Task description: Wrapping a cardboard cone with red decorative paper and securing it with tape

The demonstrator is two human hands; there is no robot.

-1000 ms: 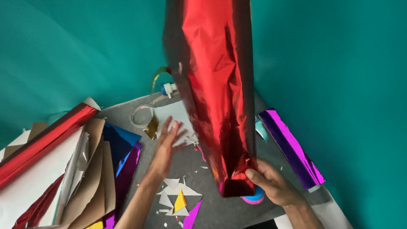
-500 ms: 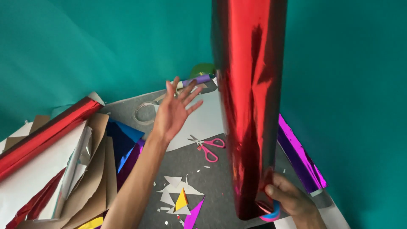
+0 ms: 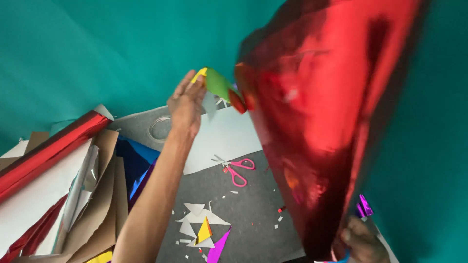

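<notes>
The red foil sheet (image 3: 331,122) hangs upright on the right side, held at its lower corner by the right hand (image 3: 360,243), whose fingers are closed on it, so it stays lifted off the grey mat (image 3: 258,214). Farther away, the left hand (image 3: 187,104) is raised with fingers together, touching the green paper piece (image 3: 219,85) above the pink scissors (image 3: 236,170).

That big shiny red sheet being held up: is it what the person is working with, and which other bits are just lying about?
In hand:
- red foil sheet, gripped at its bottom by the right hand
- left hand, raised beside the sheet's edge

Lying about:
- pink scissors
- paper scraps
- red foil roll
- tape ring
- brown paper
</notes>
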